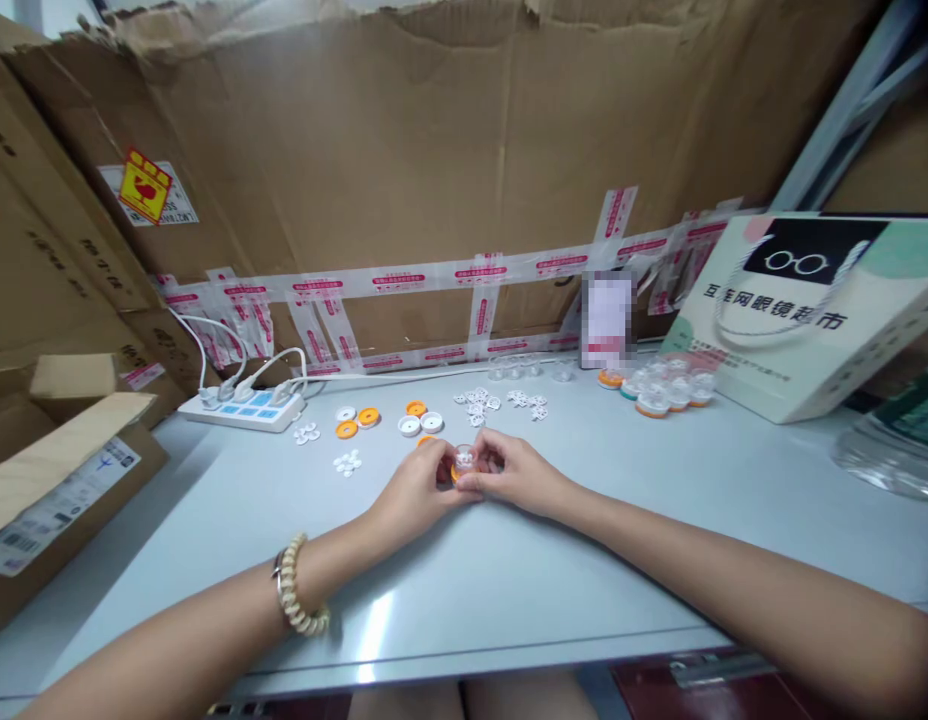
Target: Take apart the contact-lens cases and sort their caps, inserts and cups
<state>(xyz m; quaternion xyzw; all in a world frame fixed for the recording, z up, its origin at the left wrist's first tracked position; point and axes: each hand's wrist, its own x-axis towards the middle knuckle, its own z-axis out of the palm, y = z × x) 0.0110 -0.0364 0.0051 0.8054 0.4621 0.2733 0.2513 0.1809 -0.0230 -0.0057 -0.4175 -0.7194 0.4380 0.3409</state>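
Note:
Between both hands is a small round case (464, 463) with a clear dome and an orange base. My left hand (426, 480) grips its left side, fingers closed around it. On the opposite side my right hand (513, 468) pinches the same case with thumb and fingers. Just behind the left hand, an orange piece (426, 440) is partly hidden. Beyond it lie white round bases (409, 426) and an orange ring (416, 408). Small white printed cut-outs (475, 403) are scattered behind the hands.
Finished-looking clear-domed cases (670, 385) cluster at the right, before a paper bag (794, 310). A plastic bottle (895, 440) lies at far right. On the left are a power strip (243, 408), small white pieces (348, 463) and an open cardboard box (66, 490). Cardboard (434, 150) walls the back.

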